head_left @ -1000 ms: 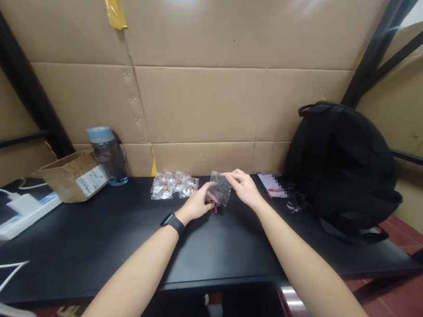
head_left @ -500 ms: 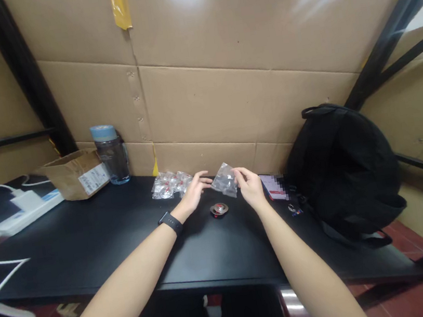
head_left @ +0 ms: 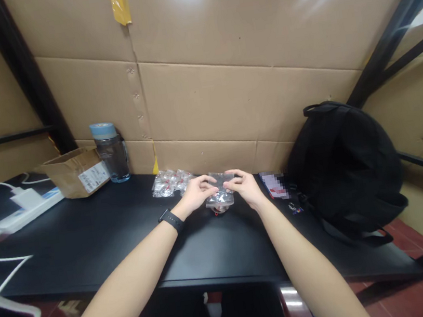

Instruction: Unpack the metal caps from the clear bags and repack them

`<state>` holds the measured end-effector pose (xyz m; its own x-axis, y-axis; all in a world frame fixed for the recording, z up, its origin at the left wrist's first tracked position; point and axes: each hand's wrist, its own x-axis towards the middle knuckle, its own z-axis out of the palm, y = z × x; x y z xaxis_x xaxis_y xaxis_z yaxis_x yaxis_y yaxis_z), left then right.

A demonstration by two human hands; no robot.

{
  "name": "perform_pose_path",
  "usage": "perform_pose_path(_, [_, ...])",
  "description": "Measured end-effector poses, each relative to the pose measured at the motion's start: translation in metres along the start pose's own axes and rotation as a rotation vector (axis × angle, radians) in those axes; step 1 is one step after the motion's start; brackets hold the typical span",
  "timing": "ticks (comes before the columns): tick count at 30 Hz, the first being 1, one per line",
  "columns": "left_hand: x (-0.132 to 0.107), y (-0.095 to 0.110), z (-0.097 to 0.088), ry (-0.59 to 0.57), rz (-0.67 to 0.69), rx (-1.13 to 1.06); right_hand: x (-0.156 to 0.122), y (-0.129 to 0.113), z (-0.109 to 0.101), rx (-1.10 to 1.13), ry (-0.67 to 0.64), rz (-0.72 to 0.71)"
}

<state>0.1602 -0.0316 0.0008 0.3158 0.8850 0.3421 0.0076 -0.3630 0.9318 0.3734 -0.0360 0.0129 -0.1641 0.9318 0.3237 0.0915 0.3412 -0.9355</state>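
A small clear plastic bag (head_left: 221,197) is stretched between my two hands above the black table (head_left: 121,244). My left hand (head_left: 198,194) pinches its left side, with a dark watch (head_left: 170,220) on that wrist. On the other side, my right hand (head_left: 242,187) grips the bag between thumb and fingers. Just below the bag lies a small round metal piece with red parts (head_left: 220,209), partly covered by it from this angle. Left of my left hand is a pile of clear bags with red and silvery contents (head_left: 169,182).
A blue-lidded bottle (head_left: 112,154) and a cardboard box (head_left: 75,173) stand at the back left, beside a white power strip (head_left: 30,213) with cables. On the right sits a black backpack (head_left: 347,171), near a small keyring (head_left: 294,209) and a white-and-red card (head_left: 275,185). Cardboard panels wall off the back.
My left hand has moved in and taken hold of the bag, which my right hand alone was holding. The bag is now spread flat and lower, over the round metal piece.
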Motion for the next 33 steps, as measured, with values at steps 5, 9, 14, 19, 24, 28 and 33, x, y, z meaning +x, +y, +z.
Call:
perform_pose_path(5, [0.002,-0.005,0.002,0.064,-0.015,-0.056,0.006,0.009,-0.006,-0.098,0.084,-0.059])
perform_pose_path(9, [0.004,-0.021,-0.005,0.182,-0.051,-0.036,0.003,0.004,-0.005,-0.468,0.256,-0.297])
perform_pose_path(14, [0.006,-0.034,-0.013,0.211,-0.021,0.144,-0.013,-0.014,0.022,-0.769,-0.159,-0.496])
perform_pose_path(19, [0.012,-0.039,-0.021,0.153,0.030,0.229,-0.013,-0.001,0.039,-1.135,-0.251,-0.333])
perform_pose_path(24, [0.015,-0.032,-0.052,0.231,0.113,0.841,0.010,0.029,0.011,-1.259,-0.235,0.039])
perform_pose_path(28, [0.006,-0.029,-0.068,0.125,0.034,1.076,0.031,0.052,-0.016,-1.186,-0.215,0.218])
perform_pose_path(33, [0.001,-0.033,-0.064,0.044,0.008,1.139,0.038,0.066,-0.033,-1.123,-0.102,0.040])
